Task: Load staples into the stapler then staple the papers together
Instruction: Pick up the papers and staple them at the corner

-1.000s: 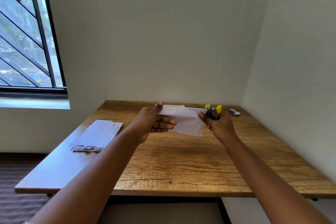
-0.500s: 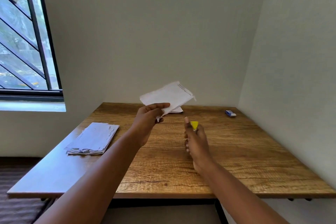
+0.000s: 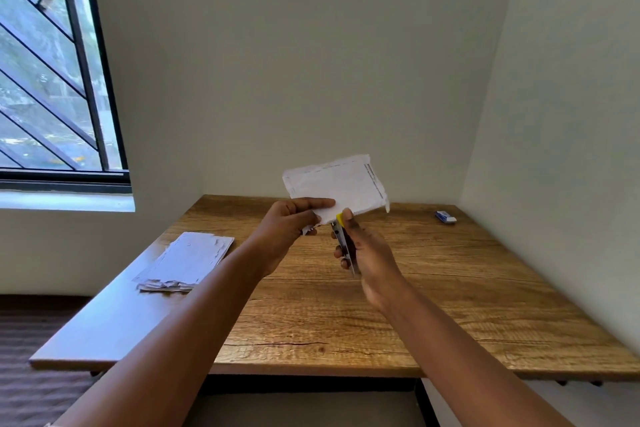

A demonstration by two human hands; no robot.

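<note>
Left hand (image 3: 289,222) grip pinched on papers (image 3: 337,185); right hand (image 3: 365,246) grip clamped round stapler (image 3: 342,243), nose at their lower edge; paper stack (image 3: 187,260), staple box (image 3: 445,217) on worktop (image 3: 433,288)

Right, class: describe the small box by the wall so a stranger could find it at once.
Start at the wooden table and go to its far right corner, where the two walls meet. There lies a small blue and white box, alone on bare wood, far from the pile of papers on the left.

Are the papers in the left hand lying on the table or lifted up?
Lifted up. The left hand pinches the papers by their lower corner, above the table; the wall shows behind them.
</note>
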